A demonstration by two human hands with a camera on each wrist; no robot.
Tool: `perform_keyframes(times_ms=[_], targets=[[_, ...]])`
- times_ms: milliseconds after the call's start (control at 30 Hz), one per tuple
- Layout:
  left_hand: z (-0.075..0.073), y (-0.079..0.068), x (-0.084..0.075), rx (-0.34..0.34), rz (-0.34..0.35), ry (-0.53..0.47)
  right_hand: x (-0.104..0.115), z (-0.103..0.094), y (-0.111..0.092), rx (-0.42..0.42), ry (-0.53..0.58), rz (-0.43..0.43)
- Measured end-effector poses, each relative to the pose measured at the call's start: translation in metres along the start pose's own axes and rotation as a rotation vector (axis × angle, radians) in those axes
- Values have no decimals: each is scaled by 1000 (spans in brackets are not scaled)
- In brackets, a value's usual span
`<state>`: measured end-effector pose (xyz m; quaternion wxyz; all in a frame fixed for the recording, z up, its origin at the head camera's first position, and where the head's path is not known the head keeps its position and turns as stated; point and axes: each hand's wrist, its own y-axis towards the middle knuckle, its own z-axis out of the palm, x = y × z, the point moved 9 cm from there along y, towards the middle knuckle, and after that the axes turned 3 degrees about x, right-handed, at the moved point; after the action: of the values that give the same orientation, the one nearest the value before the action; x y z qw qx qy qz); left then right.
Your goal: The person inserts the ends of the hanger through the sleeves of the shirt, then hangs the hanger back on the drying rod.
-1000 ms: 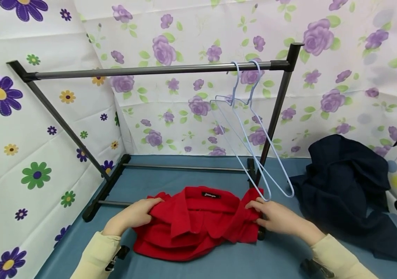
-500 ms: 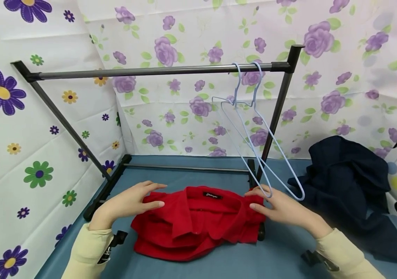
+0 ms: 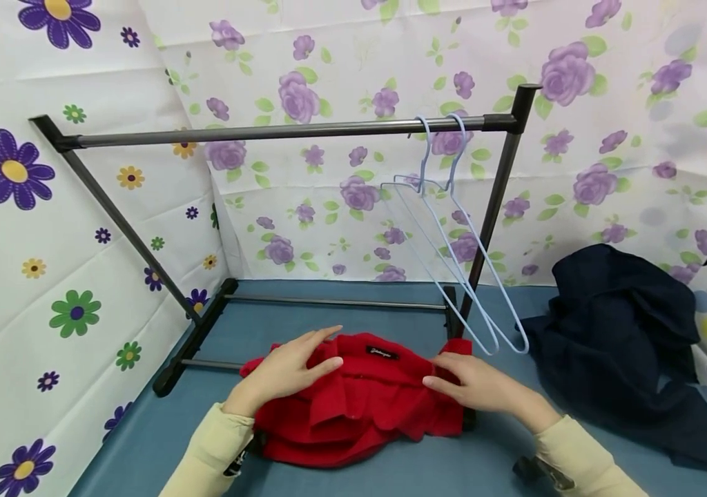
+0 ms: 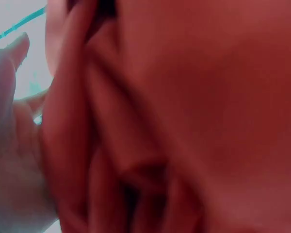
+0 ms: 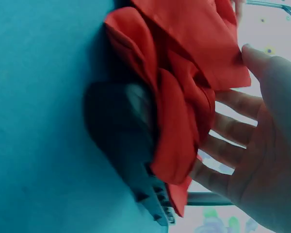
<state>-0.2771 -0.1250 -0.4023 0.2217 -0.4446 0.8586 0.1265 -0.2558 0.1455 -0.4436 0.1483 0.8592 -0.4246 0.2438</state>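
Note:
A red collared shirt [image 3: 360, 414] lies bunched on the blue-covered table, its black neck label [image 3: 382, 353] facing up. The left hand [image 3: 288, 369] is over the shirt's left side, fingers and thumb extended and spread towards the collar. In the left wrist view, red folds [image 4: 199, 121] fill most of the picture beside that hand. At the shirt's right side is the right hand [image 3: 480, 384], its thumb by the collar. The right wrist view shows its fingers [image 5: 233, 128] fairly straight and spread behind the red cloth, with the thumb tip at the collar's edge.
A black garment rack [image 3: 279, 132] stands behind the shirt. Two pale blue hangers [image 3: 453, 252] hang near its right end, their lower corners above the right hand. A dark navy garment [image 3: 627, 331] is heaped at the right. Floral sheets [image 3: 328, 62] line the back and left.
The left hand has let go of the shirt's left edge, lifted, then moved right over the cloth towards the collar. The right hand has loosened from the right edge and shifted slightly left.

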Motion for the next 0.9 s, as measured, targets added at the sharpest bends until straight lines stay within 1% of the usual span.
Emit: perform_keyframes(times_ms=[100, 233, 400, 500, 600, 700, 800, 900], targets=[[13, 2, 1, 14, 13, -8, 3, 6, 1, -2, 8, -37], [26, 2, 4, 63, 2, -24, 5, 8, 1, -28, 15, -41], [35, -1, 7, 141, -13, -41, 6, 11, 0, -11, -30, -31], [35, -2, 5, 161, 0, -46, 7, 12, -1, 8, -49, -26], [33, -5, 3, 165, 13, -45, 6, 12, -3, 18, -40, -9], [31, -7, 0, 166, 25, -47, 6, 10, -2, 13, -27, -15], [27, -10, -2, 166, 38, -46, 7, 8, -1, -6, -5, -34], [20, -13, -5, 158, 53, -45, 8, 3, -1, -48, 17, -45]])
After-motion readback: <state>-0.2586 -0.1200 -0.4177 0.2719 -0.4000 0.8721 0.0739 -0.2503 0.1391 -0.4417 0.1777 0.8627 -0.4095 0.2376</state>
